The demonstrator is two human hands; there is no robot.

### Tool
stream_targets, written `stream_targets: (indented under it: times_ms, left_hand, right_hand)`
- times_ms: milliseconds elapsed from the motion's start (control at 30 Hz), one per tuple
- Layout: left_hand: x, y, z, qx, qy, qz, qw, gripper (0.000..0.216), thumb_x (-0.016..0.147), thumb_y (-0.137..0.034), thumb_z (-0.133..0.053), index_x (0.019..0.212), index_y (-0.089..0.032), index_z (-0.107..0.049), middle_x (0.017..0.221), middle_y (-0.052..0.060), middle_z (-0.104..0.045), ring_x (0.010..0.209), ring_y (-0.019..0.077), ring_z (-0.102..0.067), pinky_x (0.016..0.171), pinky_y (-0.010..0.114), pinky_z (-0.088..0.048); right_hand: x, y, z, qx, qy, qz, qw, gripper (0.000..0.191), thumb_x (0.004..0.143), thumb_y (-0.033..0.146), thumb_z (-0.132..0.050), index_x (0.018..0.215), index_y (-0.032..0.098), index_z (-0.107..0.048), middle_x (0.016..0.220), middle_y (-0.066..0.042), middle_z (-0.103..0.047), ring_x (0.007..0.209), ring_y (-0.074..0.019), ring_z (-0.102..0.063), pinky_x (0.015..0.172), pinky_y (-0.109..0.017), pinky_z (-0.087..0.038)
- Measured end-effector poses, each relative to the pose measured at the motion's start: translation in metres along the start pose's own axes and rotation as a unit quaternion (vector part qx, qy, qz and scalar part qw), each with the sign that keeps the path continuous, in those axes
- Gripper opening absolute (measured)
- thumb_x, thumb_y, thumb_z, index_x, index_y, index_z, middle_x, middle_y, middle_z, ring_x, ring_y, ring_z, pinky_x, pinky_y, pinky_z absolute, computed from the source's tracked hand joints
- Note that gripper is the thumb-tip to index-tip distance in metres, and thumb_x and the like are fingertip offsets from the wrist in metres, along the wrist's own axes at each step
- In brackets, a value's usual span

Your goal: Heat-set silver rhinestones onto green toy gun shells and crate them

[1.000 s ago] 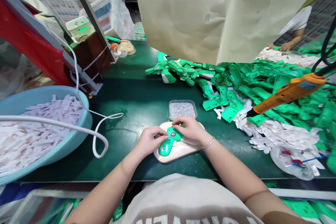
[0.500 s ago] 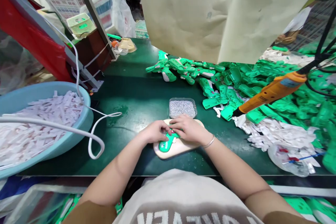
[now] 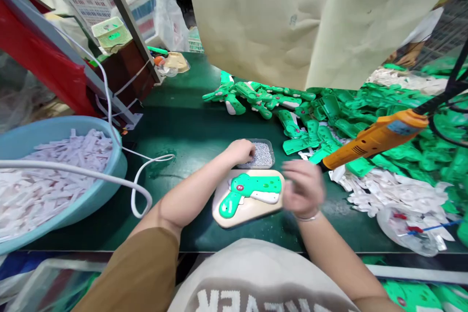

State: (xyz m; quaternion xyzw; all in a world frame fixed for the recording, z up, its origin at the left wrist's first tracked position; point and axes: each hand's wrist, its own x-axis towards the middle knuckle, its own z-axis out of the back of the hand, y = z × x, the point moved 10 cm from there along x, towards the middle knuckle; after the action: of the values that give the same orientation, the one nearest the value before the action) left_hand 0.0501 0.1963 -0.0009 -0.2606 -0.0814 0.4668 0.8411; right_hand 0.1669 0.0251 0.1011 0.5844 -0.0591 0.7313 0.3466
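A green and white toy gun shell (image 3: 250,191) with a red button lies on a beige holder block (image 3: 244,212) in front of me. My left hand (image 3: 240,151) reaches over the clear tray of small silver screws (image 3: 263,153), fingers curled down into it. My right hand (image 3: 302,187) hovers just right of the block, smeared by motion, with fingers spread and nothing visible in it. An orange electric screwdriver (image 3: 373,140) hangs on its cable a little beyond my right hand.
A big heap of green toy shells (image 3: 351,112) and white parts (image 3: 387,190) covers the right of the green table (image 3: 190,126). A blue basin of white strips (image 3: 54,175) and a white cable loop (image 3: 144,190) sit left. Another person's arm (image 3: 409,56) shows far right.
Both hands have left the toy shell. My left hand moved forward to the screw tray and my right hand swung off to the right. The hanging screwdriver has shifted a little.
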Motion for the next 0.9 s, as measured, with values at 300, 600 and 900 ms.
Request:
stream_targets:
  times_ms: [300, 600, 900]
  left_hand:
    - [-0.002, -0.002, -0.004, 0.054, -0.014, -0.032, 0.998, 0.020, 0.083, -0.016, -0.062, 0.086, -0.024, -0.081, 0.098, 0.005, -0.079, 0.097, 0.0255, -0.070, 0.078, 0.030, -0.048]
    - [-0.016, -0.003, 0.000, 0.046, -0.041, -0.042, 0.997, 0.017, 0.088, -0.017, -0.060, 0.085, -0.021, -0.076, 0.093, 0.005, -0.078, 0.090, 0.0224, -0.070, 0.073, 0.028, -0.047]
    - [-0.081, -0.017, 0.028, -0.139, -0.158, -0.100, 0.972, 0.013, 0.086, -0.016, -0.063, 0.085, -0.019, -0.075, 0.084, 0.003, -0.077, 0.080, 0.0173, -0.070, 0.074, 0.025, -0.053]
  right_hand:
    - [-0.002, -0.118, 0.048, 0.149, -0.070, -0.342, 0.925, 0.050, 0.088, 0.071, -0.052, 0.108, 0.025, -0.053, 0.076, 0.000, -0.059, 0.062, -0.0196, -0.064, 0.068, -0.042, -0.058]
    - [0.001, -0.074, -0.029, 0.258, -0.007, -0.316, 0.913, 0.069, 0.082, 0.090, -0.019, 0.087, 0.026, -0.044, 0.072, 0.000, -0.039, 0.051, -0.0145, -0.043, 0.040, -0.029, -0.038]
    - [-0.016, -0.080, -0.043, 0.412, -0.065, -0.322, 0.850, 0.055, 0.078, 0.079, -0.059, 0.077, 0.024, -0.055, 0.064, 0.003, -0.043, 0.046, -0.0108, -0.042, 0.037, -0.023, -0.033]
